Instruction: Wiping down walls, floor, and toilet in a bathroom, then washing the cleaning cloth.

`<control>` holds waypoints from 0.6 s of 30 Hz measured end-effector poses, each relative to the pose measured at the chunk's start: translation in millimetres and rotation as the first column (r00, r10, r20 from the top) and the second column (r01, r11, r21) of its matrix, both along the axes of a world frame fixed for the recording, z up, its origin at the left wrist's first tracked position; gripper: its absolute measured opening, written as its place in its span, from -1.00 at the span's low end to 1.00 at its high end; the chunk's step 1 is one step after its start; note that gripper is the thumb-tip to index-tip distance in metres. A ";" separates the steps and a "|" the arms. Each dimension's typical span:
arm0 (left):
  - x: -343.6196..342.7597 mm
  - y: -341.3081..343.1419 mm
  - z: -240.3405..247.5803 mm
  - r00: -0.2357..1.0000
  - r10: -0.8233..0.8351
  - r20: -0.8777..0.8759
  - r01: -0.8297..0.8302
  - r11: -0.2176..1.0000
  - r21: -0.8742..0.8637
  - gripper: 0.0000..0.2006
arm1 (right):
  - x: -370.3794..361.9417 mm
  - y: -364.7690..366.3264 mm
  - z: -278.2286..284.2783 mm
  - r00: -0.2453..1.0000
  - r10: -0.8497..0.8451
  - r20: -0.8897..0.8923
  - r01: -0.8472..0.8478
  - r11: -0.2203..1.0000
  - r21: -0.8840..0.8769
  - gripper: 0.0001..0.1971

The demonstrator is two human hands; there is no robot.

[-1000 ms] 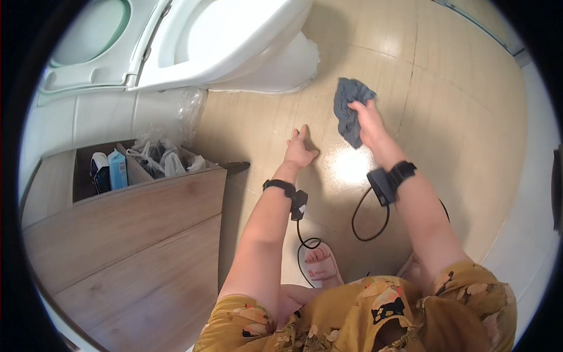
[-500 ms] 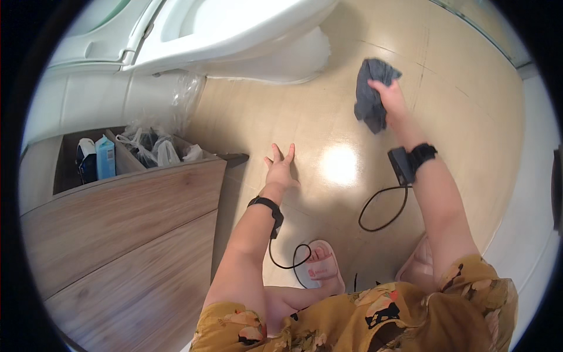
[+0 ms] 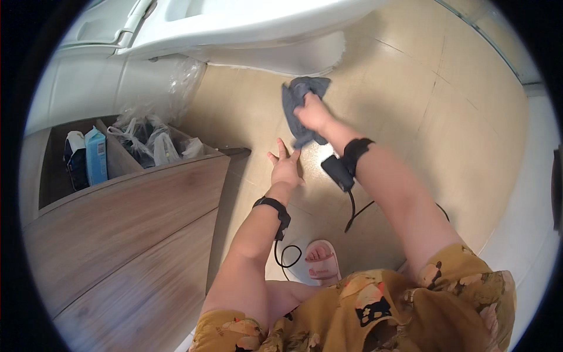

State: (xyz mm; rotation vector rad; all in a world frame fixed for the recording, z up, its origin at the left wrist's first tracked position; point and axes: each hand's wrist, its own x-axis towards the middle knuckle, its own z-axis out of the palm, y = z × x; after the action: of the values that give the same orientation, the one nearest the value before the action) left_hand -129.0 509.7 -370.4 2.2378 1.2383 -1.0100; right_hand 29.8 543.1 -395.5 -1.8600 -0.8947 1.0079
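A dark grey cloth (image 3: 295,114) lies bunched against the beige tiled floor (image 3: 399,100), just in front of the toilet base. My right hand (image 3: 312,112) presses on it, thumb and fingers closed over the fabric; part of the fingers is hidden in the folds. Below and to the left, my left hand (image 3: 285,169) rests on the floor with its fingers spread and nothing in it. Its fingertips come close to the lower end of the cloth. Each wrist wears a black strap with a small box and a cable.
The white toilet (image 3: 252,29) stands at the far side. On the left, an open wooden drawer (image 3: 135,229) holds a blue carton (image 3: 96,155) and several plastic bags (image 3: 161,144). A pink slipper (image 3: 323,261) is on my foot below. A white wall edge (image 3: 528,170) runs along the right.
My right hand has swept the cloth leftward and slightly nearer, from the right side of the floor to beside my left hand. The left hand has stayed almost in place.
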 end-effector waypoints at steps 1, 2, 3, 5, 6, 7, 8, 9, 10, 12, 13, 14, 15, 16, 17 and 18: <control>1.3 -2.3 -6.2 0.990 -0.081 0.113 0.070 0.993 0.100 0.14 | -5.0 -17.1 -3.7 0.956 0.034 0.293 -0.043 0.999 0.025 -0.45; -7.9 -0.7 -7.8 0.990 -0.083 0.110 0.075 0.994 0.081 0.14 | -22.0 -37.8 5.7 0.832 0.083 0.548 -0.114 0.993 0.022 -0.46; -7.7 2.5 -11.0 0.987 -0.121 0.108 0.108 0.986 0.123 0.14 | -21.2 -55.8 -2.2 0.831 0.082 0.550 -0.094 0.996 -0.006 -0.46; -10.6 -3.0 -12.9 0.979 -0.171 0.115 0.153 0.977 0.151 0.14 | -16.1 -88.8 -20.1 0.537 0.238 0.810 -0.359 0.933 -0.035 -0.48; -12.2 -4.3 -13.2 0.985 -0.098 0.140 0.075 0.985 0.158 0.13 | -4.8 -98.8 -22.0 0.532 0.241 0.811 -0.355 0.934 -0.045 -0.48; -16.9 -4.4 -13.8 0.986 -0.021 0.163 -0.007 0.986 0.164 0.11 | 12.1 -111.5 -23.6 0.562 0.233 0.793 -0.321 0.946 -0.050 -0.49; -33.0 -8.3 -20.8 0.987 -0.017 0.161 -0.008 0.989 0.151 0.11 | 27.5 -131.8 -22.8 0.596 0.230 0.769 -0.290 0.955 -0.061 -0.49; -56.8 -12.7 -29.3 0.972 -0.046 0.229 0.007 0.986 0.168 0.11 | 46.9 -157.3 -14.5 0.602 0.122 0.789 -0.217 0.976 0.015 -0.49; -79.1 -13.5 -31.2 0.954 -0.075 0.291 0.016 0.980 0.200 0.11 | 71.2 -181.8 -14.6 0.601 0.003 0.799 -0.148 0.983 0.108 -0.49; -101.6 -26.2 -7.8 0.963 -0.065 0.263 0.040 0.994 0.101 0.07 | 143.5 -250.8 -29.8 0.544 -0.066 0.837 0.043 0.998 0.050 -0.48; -123.1 -36.9 6.6 0.975 -0.043 0.219 0.041 0.999 0.011 0.03 | 162.3 -286.1 -14.7 0.586 -0.042 0.810 0.232 0.965 -0.119 -0.47; -141.3 -47.2 12.6 0.975 -0.037 0.217 0.037 0.999 0.004 0.03 | 197.0 -336.0 -26.5 0.615 -0.201 0.763 0.362 0.931 -0.047 -0.44; -163.7 -57.2 13.0 0.980 0.026 0.198 -0.018 0.999 -0.045 0.01 | 218.2 -378.0 -29.1 0.549 -0.172 0.818 0.458 0.881 -0.122 -0.41; -188.5 -66.1 13.3 0.981 0.091 0.172 -0.077 0.993 -0.086 -0.01 | 225.2 -399.6 -17.0 0.639 -0.336 0.692 0.655 0.709 -0.261 -0.41; -202.0 -73.8 7.8 0.979 0.087 0.183 -0.071 0.993 -0.092 -0.01 | 276.7 -463.2 -60.7 0.542 -0.281 0.792 0.735 0.615 -0.285 -0.40; -220.9 -85.5 -3.1 0.954 0.241 0.180 -0.222 0.968 -0.119 -0.01 | 311.5 -498.3 -88.7 0.507 -0.340 0.792 0.787 0.558 -0.264 -0.37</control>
State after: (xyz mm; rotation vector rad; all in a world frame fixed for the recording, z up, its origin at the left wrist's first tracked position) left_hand -349.9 424.2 -373.5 2.0056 1.2989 -0.7286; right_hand 341.3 44.7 -484.3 -2.9124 -0.1424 0.0926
